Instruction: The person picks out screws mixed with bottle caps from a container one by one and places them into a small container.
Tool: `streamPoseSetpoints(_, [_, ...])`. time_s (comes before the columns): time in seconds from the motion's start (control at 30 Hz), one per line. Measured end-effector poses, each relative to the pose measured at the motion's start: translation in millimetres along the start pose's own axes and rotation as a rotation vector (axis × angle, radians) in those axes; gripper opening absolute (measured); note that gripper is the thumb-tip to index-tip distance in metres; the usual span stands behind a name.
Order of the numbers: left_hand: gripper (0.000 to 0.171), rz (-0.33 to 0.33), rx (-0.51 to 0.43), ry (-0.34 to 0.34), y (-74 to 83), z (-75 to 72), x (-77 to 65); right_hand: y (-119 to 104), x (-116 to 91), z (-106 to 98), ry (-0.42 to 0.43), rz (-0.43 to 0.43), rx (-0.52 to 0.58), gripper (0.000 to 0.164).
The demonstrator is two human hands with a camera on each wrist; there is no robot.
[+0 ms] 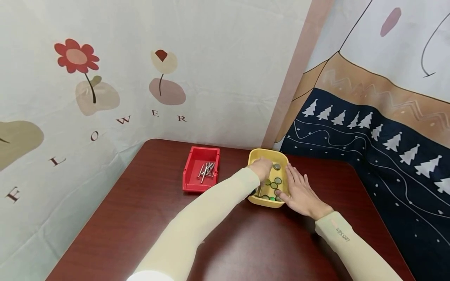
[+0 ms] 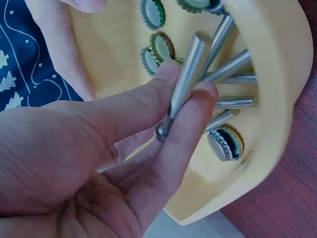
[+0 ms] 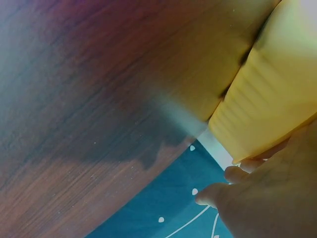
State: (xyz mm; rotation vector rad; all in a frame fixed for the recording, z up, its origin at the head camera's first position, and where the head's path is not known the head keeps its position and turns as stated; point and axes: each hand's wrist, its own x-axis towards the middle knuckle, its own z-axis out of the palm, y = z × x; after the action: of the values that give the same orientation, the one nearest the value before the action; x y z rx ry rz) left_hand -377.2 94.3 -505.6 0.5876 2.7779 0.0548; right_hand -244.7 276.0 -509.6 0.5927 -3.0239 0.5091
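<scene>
My left hand [image 1: 261, 168] is inside the yellow bin [image 1: 253, 155]. In the left wrist view, its thumb and fingers pinch a silver bolt [image 2: 185, 82], threaded end up and head low between the fingers. Beneath it in the bin lie several more bolts [image 2: 233, 64] and bottle caps [image 2: 225, 144], some green-edged. At the bin's right side, my right hand [image 1: 302, 193] rests with straight fingers along the outer wall and the thumb over the rim. The right wrist view shows that hand's fingertips [image 3: 210, 194] beside the yellow wall.
A red bin [image 1: 188, 168] holding several silver bolts [image 1: 207, 170] stands to the left of the yellow bin on the dark wooden table [image 1: 232, 249]. Behind the table hangs a printed cloth [image 1: 225, 70], and a navy cloth [image 1: 397, 187] borders its right side.
</scene>
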Motion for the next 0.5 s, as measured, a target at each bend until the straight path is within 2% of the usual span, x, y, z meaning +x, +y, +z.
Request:
streamPoseSetpoints(0.1, [0.056,0.016,-0.020,0.039,-2.4,1.3,1.0,0,0,0,-0.002,0.003,0.002,0.102])
streamPoseSetpoints(0.2, [0.052,0.003,-0.080,0.065,-3.2,-0.4,-1.4,-1,-1,-1,-0.004,0.007,0.005,0.102])
streamPoseSetpoints(0.33, [0.048,-0.029,-0.183,0.078,-0.4,-20.7,-31.3,-2,-1,-2,-0.008,0.012,0.010,0.101])
streamPoseSetpoints(0.43, [0.039,-0.022,-0.250,0.087,3.4,-45.6,-71.6,-3,-1,-3,-0.011,0.014,0.010,0.102])
streamPoseSetpoints(0.5, [0.028,0.001,-0.288,0.118,3.5,-55.7,-91.3,-3,-1,-3,-0.013,0.014,0.011,0.102])
